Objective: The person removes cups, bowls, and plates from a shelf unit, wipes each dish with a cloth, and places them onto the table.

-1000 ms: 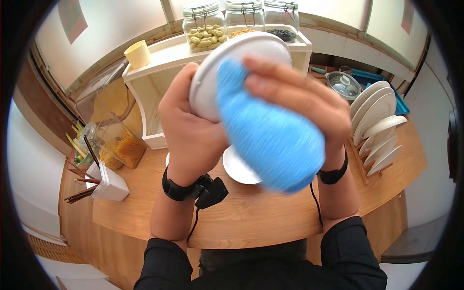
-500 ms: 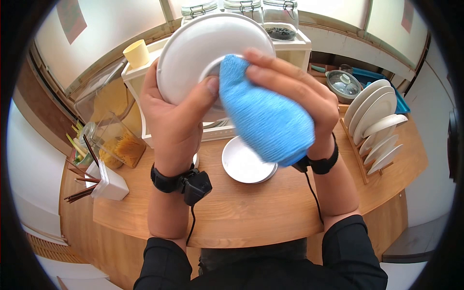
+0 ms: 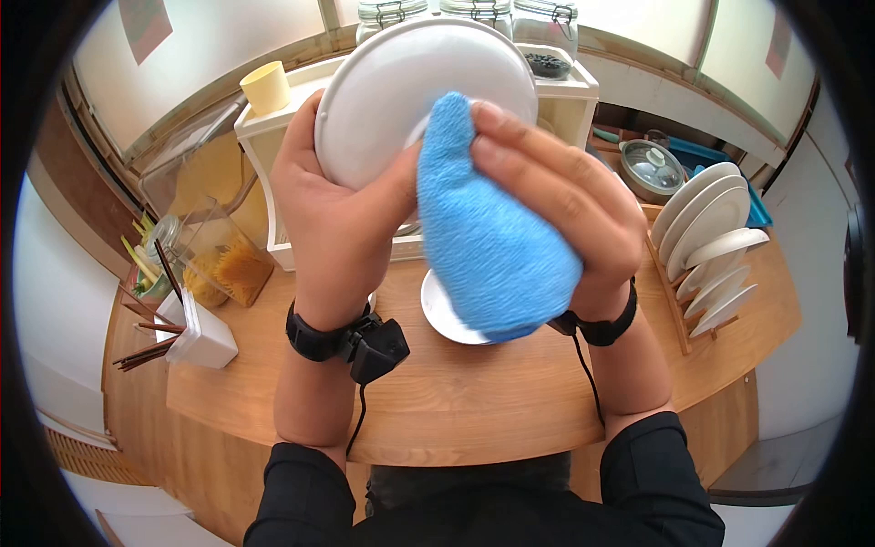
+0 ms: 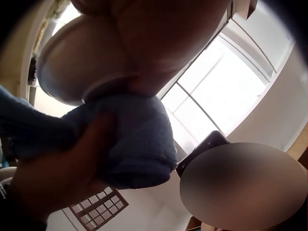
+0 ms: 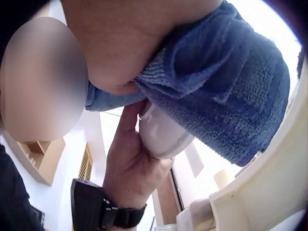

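Observation:
A white plate [image 3: 387, 96] is held up in front of the shelf, its footed underside turned to the head camera. My left hand [image 3: 333, 214] grips it by the left side, thumb across the underside and fingers behind the rim. With my right hand [image 3: 574, 196] I hold a blue cloth [image 3: 497, 246] against the plate's lower right part. The cloth hangs in folds and covers my left thumb tip. In the right wrist view, the cloth [image 5: 231, 91] drapes over part of the plate [image 5: 163, 132]. Below, a second white plate [image 3: 442, 314] lies on the table, partly hidden by the cloth.
At right, several white plates [image 3: 706, 214] stand in a wooden rack, with a lidded glass pot [image 3: 652, 169] behind. Glass jars [image 3: 545, 41] and a yellow cup [image 3: 265, 88] top the white shelf [image 3: 260, 155]. A white chopstick holder [image 3: 205, 333] stands at left.
The held plate has turned from a steep tilt to show its underside, with my left thumb now across it. The cloth has shifted over the plate, and the head view has moved slightly.

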`<state>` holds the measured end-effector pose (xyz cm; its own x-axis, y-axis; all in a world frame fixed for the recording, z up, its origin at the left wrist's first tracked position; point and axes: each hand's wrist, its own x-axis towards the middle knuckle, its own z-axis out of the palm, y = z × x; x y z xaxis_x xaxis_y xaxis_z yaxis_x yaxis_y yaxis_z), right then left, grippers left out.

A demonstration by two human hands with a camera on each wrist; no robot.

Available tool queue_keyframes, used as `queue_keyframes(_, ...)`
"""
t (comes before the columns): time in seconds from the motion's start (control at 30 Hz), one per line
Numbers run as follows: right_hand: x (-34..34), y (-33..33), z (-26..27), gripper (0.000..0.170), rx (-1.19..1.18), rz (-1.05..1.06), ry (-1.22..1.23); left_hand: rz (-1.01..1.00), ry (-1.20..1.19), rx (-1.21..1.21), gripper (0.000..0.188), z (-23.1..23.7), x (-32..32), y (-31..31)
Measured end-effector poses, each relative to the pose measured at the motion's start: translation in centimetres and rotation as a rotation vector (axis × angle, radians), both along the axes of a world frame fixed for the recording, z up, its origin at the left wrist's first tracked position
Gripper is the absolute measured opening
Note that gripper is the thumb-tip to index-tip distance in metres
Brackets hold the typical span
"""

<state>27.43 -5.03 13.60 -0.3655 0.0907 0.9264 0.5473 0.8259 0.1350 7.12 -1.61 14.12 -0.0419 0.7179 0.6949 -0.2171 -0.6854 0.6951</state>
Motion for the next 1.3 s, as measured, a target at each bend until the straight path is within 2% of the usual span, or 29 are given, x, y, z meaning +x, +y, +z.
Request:
queue_keyframes(0.07,0.7,1.8,-0.1,0.047,0.12,-0.042,0.153,-0.144,-0.097,0.01,0.057,-0.4,0.2,0.5)
queue_keyframes(0.1,1.6,2.5,-0.2,0.052,0.158,-0.053,0.199,-0.146,-0.098,0.009,0.057,-0.4,0.2,0.4)
queue_keyframes(0.13,2.5,3.0,-0.5,0.052,0.156,-0.052,0.195,-0.155,-0.077,0.024,0.057,-0.3,0.3,0.3)
queue_keyframes(0.2,3.9,3.8,-1.0,0.055,0.031,-0.091,0.418,-0.16,-0.063,0.037,0.057,-0.2,0.0,0.0)
queue_keyframes(0.27,2.7,2.2,-1.0,0.056,-0.016,-0.097,0.427,-0.083,0.165,0.145,0.062,-0.3,-0.5,-0.8)
queue_keyframes(0.33,1.5,1.7,-0.8,0.056,-0.062,-0.105,0.442,-0.016,0.208,0.199,0.06,-0.3,-0.6,-1.2)
queue_keyframes(0.4,0.6,1.7,-0.6,0.049,0.136,-0.003,0.283,0.05,0.256,0.251,0.058,-0.5,-0.5,-1.2)
queue_keyframes(0.47,-0.3,-0.4,0.0,0.038,0.023,0.048,0.048,-0.018,0.133,0.223,0.055,-0.9,-0.1,-0.9)
queue_keyframes(0.5,-0.6,-1.1,0.5,0.035,0.038,0.023,-0.06,-0.017,0.134,0.22,0.055,-0.8,0.2,-1.0)
queue_keyframes(0.53,-0.4,-1.2,0.4,0.035,0.035,0.022,-0.059,0.009,0.117,0.197,0.049,-0.5,0.5,-1.0)
queue_keyframes(0.6,0.4,-1.0,0.5,0.038,0.045,-0.156,-0.058,0.035,0.097,0.172,0.043,-0.5,0.7,-1.0)
queue_keyframes(0.67,1.6,1.7,0.1,0.05,0.121,-0.116,0.138,0.036,0.157,0.182,0.057,-0.8,0.7,-0.7)
queue_keyframes(0.77,2.0,2.2,0.3,0.058,0.078,-0.081,0.227,0.087,0.238,0.182,0.057,-0.5,0.8,-1.7)
queue_keyframes(0.83,1.1,1.1,0.5,0.05,0.079,-0.048,0.11,0.135,0.279,0.182,0.06,-0.4,0.7,-1.9)
queue_keyframes(0.93,0.7,-0.4,1.5,0.047,0.022,0.08,-0.132,0.133,0.266,0.171,0.068,-0.5,0.5,-1.9)
queue_keyframes(0.97,0.7,-1.1,1.5,0.047,-0.023,-0.011,-0.101,0.131,0.293,0.184,0.072,-0.5,0.5,-1.9)
queue_keyframes(1.03,1.2,0.2,1.3,0.048,0.077,-0.044,0.038,0.126,0.317,0.196,0.075,-0.5,0.4,-1.7)
queue_keyframes(1.13,1.8,0.5,1.5,0.048,0.147,-0.094,0.084,0.079,0.534,0.233,0.072,-0.2,0.3,-1.6)
queue_keyframes(1.2,1.7,-0.2,1.6,0.049,0.107,-0.113,-0.101,0.068,0.547,0.192,0.066,-0.2,0.4,-1.2)
queue_keyframes(1.27,1.2,0.3,1.8,0.039,0.155,-0.026,-0.173,0.002,0.523,0.215,0.062,-0.2,-0.2,-0.4)
queue_keyframes(1.3,1.4,-0.6,2.0,0.037,0.03,0.0,-0.214,-0.064,0.527,0.121,0.063,0.0,-0.8,0.0)
